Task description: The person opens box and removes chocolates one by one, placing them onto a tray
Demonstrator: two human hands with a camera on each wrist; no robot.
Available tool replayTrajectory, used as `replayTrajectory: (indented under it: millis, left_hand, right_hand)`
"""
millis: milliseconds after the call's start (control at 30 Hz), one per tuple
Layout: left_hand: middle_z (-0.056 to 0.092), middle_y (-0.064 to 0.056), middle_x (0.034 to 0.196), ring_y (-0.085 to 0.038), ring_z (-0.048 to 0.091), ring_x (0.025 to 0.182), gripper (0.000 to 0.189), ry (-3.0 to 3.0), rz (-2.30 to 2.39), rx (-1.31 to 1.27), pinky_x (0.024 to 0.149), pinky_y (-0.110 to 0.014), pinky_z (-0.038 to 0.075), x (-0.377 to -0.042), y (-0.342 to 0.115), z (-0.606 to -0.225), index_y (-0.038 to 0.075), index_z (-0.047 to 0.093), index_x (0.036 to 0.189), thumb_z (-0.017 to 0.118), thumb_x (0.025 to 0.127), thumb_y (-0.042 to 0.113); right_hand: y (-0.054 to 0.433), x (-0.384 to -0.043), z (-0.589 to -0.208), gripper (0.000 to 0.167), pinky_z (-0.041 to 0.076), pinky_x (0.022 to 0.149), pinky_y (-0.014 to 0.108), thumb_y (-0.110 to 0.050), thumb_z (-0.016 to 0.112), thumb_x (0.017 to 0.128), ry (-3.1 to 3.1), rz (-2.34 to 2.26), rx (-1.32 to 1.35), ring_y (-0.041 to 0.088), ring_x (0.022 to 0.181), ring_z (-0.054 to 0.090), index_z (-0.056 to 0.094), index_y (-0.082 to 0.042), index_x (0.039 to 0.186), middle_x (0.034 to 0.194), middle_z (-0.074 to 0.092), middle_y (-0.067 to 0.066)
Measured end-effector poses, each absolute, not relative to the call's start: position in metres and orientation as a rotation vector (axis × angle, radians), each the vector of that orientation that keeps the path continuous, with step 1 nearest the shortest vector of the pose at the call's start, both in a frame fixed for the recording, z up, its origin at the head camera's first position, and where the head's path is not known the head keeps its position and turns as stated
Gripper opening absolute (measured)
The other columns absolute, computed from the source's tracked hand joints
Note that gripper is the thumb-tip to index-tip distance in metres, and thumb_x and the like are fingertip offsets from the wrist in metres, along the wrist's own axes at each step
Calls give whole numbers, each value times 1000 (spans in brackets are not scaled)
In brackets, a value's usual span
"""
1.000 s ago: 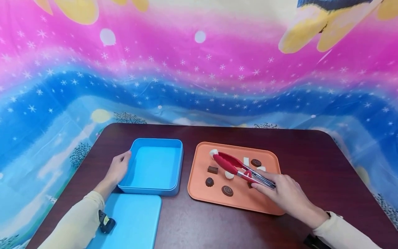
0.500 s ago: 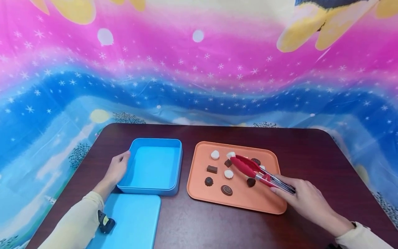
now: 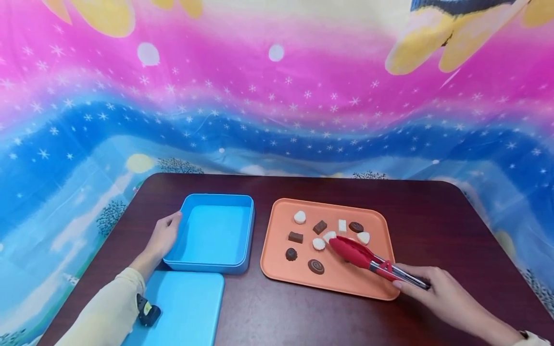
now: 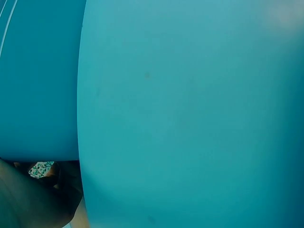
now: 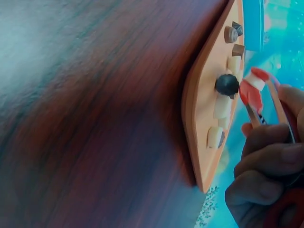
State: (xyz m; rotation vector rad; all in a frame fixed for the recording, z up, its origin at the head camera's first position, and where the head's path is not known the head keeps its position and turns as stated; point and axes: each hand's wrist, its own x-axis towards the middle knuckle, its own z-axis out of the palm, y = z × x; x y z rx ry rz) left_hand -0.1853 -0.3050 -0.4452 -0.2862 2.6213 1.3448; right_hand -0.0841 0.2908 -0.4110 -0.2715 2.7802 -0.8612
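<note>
In the head view my right hand (image 3: 446, 295) grips a pair of tongs (image 3: 352, 252) with red tips and metal arms. A white chocolate (image 3: 329, 236) is pinched between the tips, over the orange tray (image 3: 277, 269); the right wrist view shows this white chocolate (image 5: 257, 82) held above the tray's surface. On the tray lie brown chocolates, such as a swirled oval one (image 3: 316, 266) and a block (image 3: 295, 237), and several white ones. My left hand (image 3: 163, 235) holds the left wall of an open blue box (image 3: 248, 235), its fingertips at the rim. No chocolates show inside the box.
A light blue lid (image 3: 186, 302) lies flat in front of the box, under the left forearm. The dark wooden table (image 3: 268, 307) has rounded far corners. Behind it hangs a colourful printed cloth (image 3: 259, 96).
The tongs and right hand have moved right and toward me across the tray, with the white chocolate between the tips. Left hand, box and tray have stayed in place.
</note>
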Motion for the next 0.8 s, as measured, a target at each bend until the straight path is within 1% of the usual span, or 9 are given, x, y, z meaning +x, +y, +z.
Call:
replayTrajectory:
  millis: [133,267,333,400,467,567,667,733,800]
  left_hand:
    - [18,-26,166,-46,14,155,72,2626,1349,-284,126,-62,17,-187,-307,-446,-3,16,159,16,110,49]
    - [18,-26,167,-46,14,155,72,2621,1353,-289,126,-62,17,-186,-306,-448,-3,16,159,17,110,49]
    - [17,-25,167,-46,14,155,72,2616,1352,-290,126,-62,17,-185,-306,-448,-3,15,160,17,110,49]
    - [17,-25,167,-46,14,155,72,2613,1349,-289,125,-63,17,-184,-305,-448,-2,15,160,18,110,49]
    - [16,-25,167,-47,14,155,72,2611,1346,-289,125,-64,17,-184,-306,-448,-2,14,160,17,110,49]
    - [17,-26,167,-47,14,155,72,2619,1343,-293,125,-64,17,-183,-306,-448,-3,15,160,18,110,49]
    - [18,-26,167,-47,15,155,73,2621,1342,-291,125,-63,17,-183,-306,-448,-3,15,160,17,110,50]
    - [18,-26,167,-47,15,155,73,2623,1341,-288,125,-63,17,-184,-306,-448,-3,15,160,17,110,50]
    - [18,-27,166,-46,15,155,73,2618,1343,-290,126,-62,17,-184,-307,-449,-3,15,160,17,110,50]
  right_hand:
    - [301,-81,-412,45,35,45,20,-31,64,100,2685,-898,-347,-3,55,37,65,-2,134,79,64,-11]
    - [310,-79,-415,38,36,45,21,-24,60,103,2589,-953,-414,-3,56,40,65,-1,133,86,67,-10]
    - [313,-79,-417,35,37,45,22,-21,59,103,2535,-994,-447,-2,56,40,66,-1,132,86,67,-10]
    - [315,-79,-418,35,39,46,23,-19,57,104,2464,-1044,-461,0,56,44,65,0,132,95,71,-8]
    - [317,-80,-419,36,41,48,24,-18,55,105,2394,-1082,-469,2,59,48,64,2,133,106,74,-3]
    - [319,-80,-419,40,42,50,25,-20,54,105,2315,-1096,-422,3,64,52,60,4,136,115,75,4]
    - [321,-80,-419,44,40,50,27,-23,54,106,2274,-1076,-363,4,66,52,58,7,137,112,75,8]
    - [322,-80,-419,45,38,49,26,-25,54,106,2264,-1051,-322,4,65,50,59,7,136,103,74,7]
    - [323,-80,-419,42,36,49,26,-27,54,105,2261,-1029,-297,5,63,49,64,4,132,91,71,3]
